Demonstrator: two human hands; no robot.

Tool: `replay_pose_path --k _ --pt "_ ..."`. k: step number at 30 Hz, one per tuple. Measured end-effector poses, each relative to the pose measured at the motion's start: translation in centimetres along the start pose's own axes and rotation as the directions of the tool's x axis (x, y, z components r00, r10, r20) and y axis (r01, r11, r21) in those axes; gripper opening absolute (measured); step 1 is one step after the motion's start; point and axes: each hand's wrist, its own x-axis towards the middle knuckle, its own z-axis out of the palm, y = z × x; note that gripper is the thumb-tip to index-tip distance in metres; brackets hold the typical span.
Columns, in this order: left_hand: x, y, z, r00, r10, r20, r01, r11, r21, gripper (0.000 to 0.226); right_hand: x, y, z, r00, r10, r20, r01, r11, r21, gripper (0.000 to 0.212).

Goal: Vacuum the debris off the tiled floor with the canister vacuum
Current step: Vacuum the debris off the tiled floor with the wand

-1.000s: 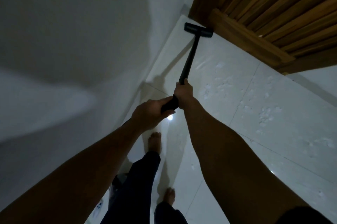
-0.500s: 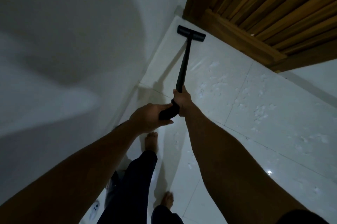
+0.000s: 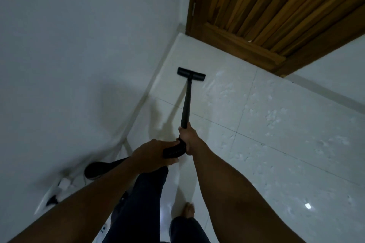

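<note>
Vacuum wand in a two-handed hold. The right hand is wrapped round the black tube. Just behind it, the left hand is curled round the ribbed handle, so both grips are closed on the tool. Well ahead of the grip, the flat head lies on the tiled floor, near the wall and short of the wooden door. Pale debris is scattered to the right of the grip and of the head; the strip beneath the tube looks clean. Step in hand, by judgement: a stroke along the wall edge. The next move calls for swinging the head rightward into the flecks while holding it flat on the tile. The canister cannot be made out.
</note>
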Motion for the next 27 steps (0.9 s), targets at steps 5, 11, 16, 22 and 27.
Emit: replay_pose_path --k 5,11,16,22,27 --pt "-6.6 2.4 6.9 0.994 -0.08 -0.074 0.084 0.995 0.047 0.056 -3.9 7.7 -1.3 0.999 0.008 0.037 -0.006 0.999 -0.04 0.055" --pt "-15.1 4.8 17.1 0.993 -0.101 -0.065 0.106 0.99 0.09 0.065 -10.1 18.7 -2.8 0.997 -0.008 0.075 0.015 0.994 -0.105 0.053" --pt "-20.4 6.2 21.0 0.989 -0.099 -0.109 0.105 0.993 0.045 0.059 -14.2 23.9 -2.8 0.995 0.033 0.094 -0.024 0.995 -0.098 0.051" --pt "-25.7 6.5 24.8 0.988 -0.062 -0.138 0.081 0.988 0.131 0.071 -17.6 29.3 -1.5 0.995 0.041 0.086 -0.036 0.998 -0.056 0.052" --pt "-29.5 4.6 27.5 0.988 -0.046 -0.145 0.072 0.981 0.18 0.061 -20.2 33.2 0.4 0.996 0.053 0.075 -0.051 0.998 -0.026 0.048"
